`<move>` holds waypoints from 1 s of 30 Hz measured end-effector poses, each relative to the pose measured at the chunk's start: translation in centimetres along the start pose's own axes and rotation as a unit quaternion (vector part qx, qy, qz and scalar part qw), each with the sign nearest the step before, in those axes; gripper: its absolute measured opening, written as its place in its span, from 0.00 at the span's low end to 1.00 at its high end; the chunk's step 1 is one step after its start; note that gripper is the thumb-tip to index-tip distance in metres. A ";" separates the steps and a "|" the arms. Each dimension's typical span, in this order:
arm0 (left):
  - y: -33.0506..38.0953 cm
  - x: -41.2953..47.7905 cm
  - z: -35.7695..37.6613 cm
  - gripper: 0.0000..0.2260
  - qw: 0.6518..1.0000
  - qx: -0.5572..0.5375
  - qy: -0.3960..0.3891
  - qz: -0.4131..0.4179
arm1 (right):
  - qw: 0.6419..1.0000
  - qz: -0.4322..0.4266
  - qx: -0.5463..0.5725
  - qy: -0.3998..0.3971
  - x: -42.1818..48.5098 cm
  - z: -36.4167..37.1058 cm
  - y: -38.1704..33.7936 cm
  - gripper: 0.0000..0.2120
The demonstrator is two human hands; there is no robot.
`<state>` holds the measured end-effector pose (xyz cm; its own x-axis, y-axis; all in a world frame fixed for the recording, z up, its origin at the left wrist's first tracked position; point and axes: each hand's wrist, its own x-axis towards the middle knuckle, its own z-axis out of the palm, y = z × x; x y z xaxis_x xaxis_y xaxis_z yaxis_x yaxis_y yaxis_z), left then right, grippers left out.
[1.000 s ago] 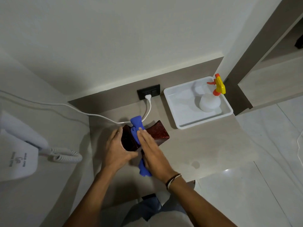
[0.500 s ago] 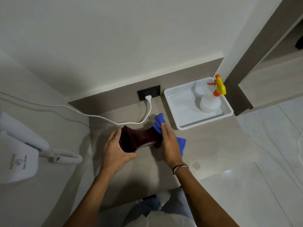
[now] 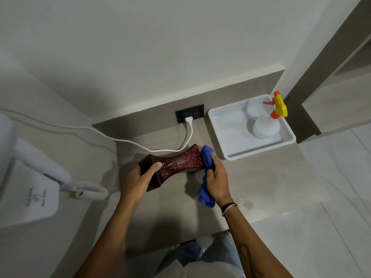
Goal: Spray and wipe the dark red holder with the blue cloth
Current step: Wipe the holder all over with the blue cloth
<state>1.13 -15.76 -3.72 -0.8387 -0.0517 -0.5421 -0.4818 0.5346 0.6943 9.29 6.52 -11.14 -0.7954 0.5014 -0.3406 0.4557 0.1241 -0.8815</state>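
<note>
Gripping: left hand [image 3: 138, 181], fingers closed round the near, wide end of the dark red holder [image 3: 176, 165], thumb laid across its top face.
Wiping: right hand [image 3: 216, 177], fingers clenched on the blue cloth [image 3: 206, 157], the bunched upper part pressed against the holder's far end, the loose tail hanging below the wrist.
Holder position: lay on its side on the worktop [image 3: 251, 177], between the two hands, narrow at the waist, flared at both ends, speckled red where lit.
Spray bottle [image 3: 265, 127]: stood upright in the white tray [image 3: 220, 137], yellow and orange trigger head on top, apart from both hands.
Tray position: on the worktop by the back wall, just right of the wall socket [image 3: 189, 115].
White cable [image 3: 124, 140]: plugged into the socket, ran leftward behind the holder.
Hair dryer [image 3: 30, 181]: mounted at left, coiled cord trailing beside it.
Wrist: thin bands worn on the right.
</note>
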 end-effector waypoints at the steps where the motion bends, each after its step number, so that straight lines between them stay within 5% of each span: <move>1: -0.1 0.1 -0.1 0.35 1.000 -0.002 0.000 -0.008 | 1.000 -0.008 -0.008 -0.001 -0.1 0.0 0.0 0.30; 9: -0.1 0.6 0.1 0.51 0.996 -0.001 -0.081 0.029 | 0.999 -0.023 -0.040 0.003 0.3 0.0 0.1 0.30; 13: -1.0 0.9 -0.1 0.67 0.982 0.090 -0.130 0.104 | 0.998 -0.019 -0.051 0.011 0.2 -0.2 0.7 0.29; 16: -1.3 1.1 0.5 0.59 0.964 0.184 -0.027 0.188 | 0.995 -0.073 -0.061 0.040 -0.8 -0.5 0.4 0.32; 20: -1.2 0.5 1.4 0.49 0.959 0.180 0.031 0.217 | 0.977 -0.191 -0.091 0.016 -2.5 1.0 -1.4 0.38; 24: -0.8 0.2 2.0 0.44 0.956 0.168 0.027 0.238 | 0.890 -0.383 -0.218 -0.118 -4.8 4.6 -1.7 0.43; 26: -0.8 0.0 1.9 0.46 0.951 0.198 0.037 0.236 | 0.885 -0.356 -0.280 -0.111 -3.4 3.4 -0.8 0.40; 28: -0.6 -0.3 1.9 0.50 0.949 0.218 0.050 0.222 | 0.900 -0.233 -0.352 -0.109 -0.9 1.0 -0.3 0.37; 30: -0.1 -0.8 2.4 0.51 0.951 0.211 0.053 0.221 | 0.923 -0.187 -0.321 -0.104 0.1 0.1 -0.6 0.39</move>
<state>2.45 -13.73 -4.49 -0.9673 0.1842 -0.1742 0.0504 0.8132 0.5799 8.91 6.38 -10.64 -0.9739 0.1542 -0.1668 0.2242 0.7694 -0.5981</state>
